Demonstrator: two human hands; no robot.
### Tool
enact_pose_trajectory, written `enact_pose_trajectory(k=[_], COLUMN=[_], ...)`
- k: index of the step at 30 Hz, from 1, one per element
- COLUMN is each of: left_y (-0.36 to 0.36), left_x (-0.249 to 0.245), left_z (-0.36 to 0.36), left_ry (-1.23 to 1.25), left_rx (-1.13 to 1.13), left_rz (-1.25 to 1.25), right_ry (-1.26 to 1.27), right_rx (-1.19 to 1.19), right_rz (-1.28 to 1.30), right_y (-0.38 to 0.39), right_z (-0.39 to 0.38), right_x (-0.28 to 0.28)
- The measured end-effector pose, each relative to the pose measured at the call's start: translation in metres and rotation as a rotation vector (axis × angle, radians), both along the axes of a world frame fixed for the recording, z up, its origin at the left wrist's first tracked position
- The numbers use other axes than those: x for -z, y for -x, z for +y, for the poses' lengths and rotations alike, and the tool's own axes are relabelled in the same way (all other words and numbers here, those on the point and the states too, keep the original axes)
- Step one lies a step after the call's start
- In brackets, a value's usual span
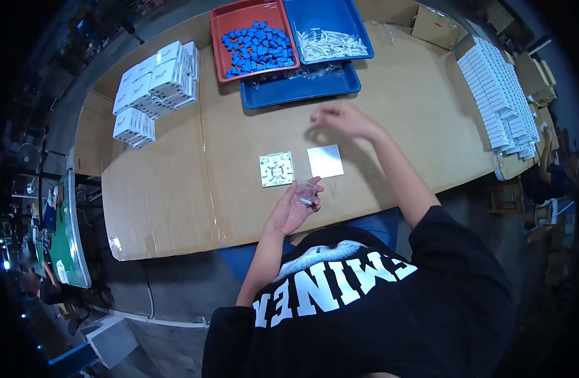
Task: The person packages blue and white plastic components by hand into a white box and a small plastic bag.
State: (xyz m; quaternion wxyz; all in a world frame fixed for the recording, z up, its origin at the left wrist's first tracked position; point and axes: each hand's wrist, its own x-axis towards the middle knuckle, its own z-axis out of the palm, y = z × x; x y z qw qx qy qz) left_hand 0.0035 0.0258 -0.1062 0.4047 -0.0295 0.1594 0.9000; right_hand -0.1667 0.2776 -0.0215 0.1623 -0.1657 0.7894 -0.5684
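Observation:
My left hand [295,206], palm up near the table's front edge, has its fingers around a small clear bag [307,191] with a white piece in it. Just beyond it lies a square white frame [276,169] with a moulded pattern inside. To the right of that frame is a plain, shiny white square plate [325,161]. My right hand [341,120] is raised above the table, between the plate and the trays, with its fingers curled together; whether anything is between them is too small to tell.
A red tray [219,38] holds blue parts, and a blue tray [369,50] holds white sticks. Below them is another blue tray [302,94] with clear bags. White boxes [152,82] are stacked left, and white units [497,94] right. People sit at both far sides.

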Motion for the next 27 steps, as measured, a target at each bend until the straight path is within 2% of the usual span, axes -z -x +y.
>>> enact_pose_trajectory(k=[4, 7, 8, 10, 12, 15, 22, 26, 27], left_y=[0.001, 0.001, 0.001, 0.003, 0.003, 0.005, 0.005, 0.006, 0.006], left_x=[-0.001, 0.006, 0.007, 0.005, 0.003, 0.003, 0.01, 0.004, 0.006], left_z=[0.0, 0.0, 0.0, -0.001, -0.001, -0.001, -0.001, -0.001, -0.001], left_ry=[-0.01, 0.038, 0.034, 0.04, -0.02, -0.01, -0.003, 0.002, 0.004], left_rx=[0.004, 0.0, 0.007, 0.011, 0.031, 0.036, 0.054, 0.069, 0.062], left_rz=[-0.016, 0.004, 0.002, 0.005, -0.004, -0.006, 0.037, -0.002, -0.004], right_ry=[-0.153, -0.445, -0.436, -0.632, -0.688, -0.913, -0.97, -0.905, -0.812], right_rx=[0.358, 0.561, 0.56, 0.635, 0.609, 0.579, 0.629, 0.725, 0.713], right_rz=[0.343, 0.52, 0.531, 0.511, 0.493, 0.5, 0.276, 0.201, 0.154], right_y=[0.088, 0.136, 0.149, 0.173, 0.183, 0.187, 0.211, 0.217, 0.219], right_z=[0.036, 0.054, 0.058, 0.062, 0.059, 0.05, 0.039, 0.039, 0.043], right_x=[0.006, 0.003, 0.003, 0.006, 0.003, -0.002, 0.003, 0.0, 0.003])
